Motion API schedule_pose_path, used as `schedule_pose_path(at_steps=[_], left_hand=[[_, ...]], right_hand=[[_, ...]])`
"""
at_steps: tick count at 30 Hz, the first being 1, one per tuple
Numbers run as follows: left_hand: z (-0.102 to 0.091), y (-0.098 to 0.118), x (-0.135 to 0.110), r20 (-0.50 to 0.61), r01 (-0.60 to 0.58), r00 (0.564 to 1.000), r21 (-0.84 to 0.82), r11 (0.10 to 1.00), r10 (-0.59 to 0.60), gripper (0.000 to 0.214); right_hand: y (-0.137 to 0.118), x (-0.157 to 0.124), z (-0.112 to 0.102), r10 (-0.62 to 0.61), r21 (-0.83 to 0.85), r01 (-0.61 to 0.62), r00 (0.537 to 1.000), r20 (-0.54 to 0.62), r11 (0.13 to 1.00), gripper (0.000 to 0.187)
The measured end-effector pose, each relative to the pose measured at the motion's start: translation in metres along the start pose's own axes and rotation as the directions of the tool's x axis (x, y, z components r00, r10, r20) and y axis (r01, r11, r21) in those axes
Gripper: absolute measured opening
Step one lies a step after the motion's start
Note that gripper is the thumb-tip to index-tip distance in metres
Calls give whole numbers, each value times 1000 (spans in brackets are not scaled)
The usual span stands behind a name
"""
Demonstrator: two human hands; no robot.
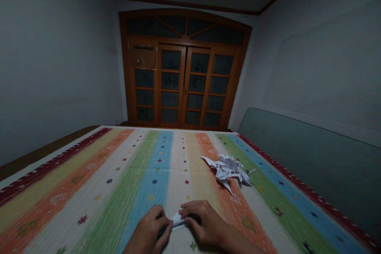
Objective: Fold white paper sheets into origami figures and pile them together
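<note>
My left hand and my right hand rest close together on a striped cloth at the bottom of the view. Both have their fingers curled and pressed on a small piece of white paper that shows between them. Most of that paper is hidden under the fingers. A little beyond my right hand lies a pile of folded white paper figures with pointed wings.
The cloth has coloured stripes and small motifs, with a dark red border along its right side. A grey-green panel stands along the right wall. Wooden doors with glass panes close the far end of the dim room.
</note>
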State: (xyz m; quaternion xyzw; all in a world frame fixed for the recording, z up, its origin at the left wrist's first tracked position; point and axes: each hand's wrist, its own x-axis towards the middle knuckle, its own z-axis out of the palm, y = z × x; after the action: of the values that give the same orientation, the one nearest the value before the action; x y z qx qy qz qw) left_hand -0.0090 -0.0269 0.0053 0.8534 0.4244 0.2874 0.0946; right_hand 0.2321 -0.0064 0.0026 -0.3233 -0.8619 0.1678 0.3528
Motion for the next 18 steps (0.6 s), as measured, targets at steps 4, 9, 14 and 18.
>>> schedule_pose_path(at_steps=[4,9,14,18], left_hand=[[0,0,0,1,-9,1000,-1,1000,9,18],[0,0,-3,-17,-17,1000,-44,999,16,18],[0,0,-4,-27,-12,1000,-36,999,11,21],[-1,-1,-3,-20,2,1000,-35,999,-3,27]], right_hand=[[7,-2,2,5,5,-5,1000,7,1000,23],[11,-2,7,-76,-51,76,997,-13,996,28],[1,2,4,11,-105,-2,997,78,994,27],[1,6,9,85,-150,-73,994,76,986,22]])
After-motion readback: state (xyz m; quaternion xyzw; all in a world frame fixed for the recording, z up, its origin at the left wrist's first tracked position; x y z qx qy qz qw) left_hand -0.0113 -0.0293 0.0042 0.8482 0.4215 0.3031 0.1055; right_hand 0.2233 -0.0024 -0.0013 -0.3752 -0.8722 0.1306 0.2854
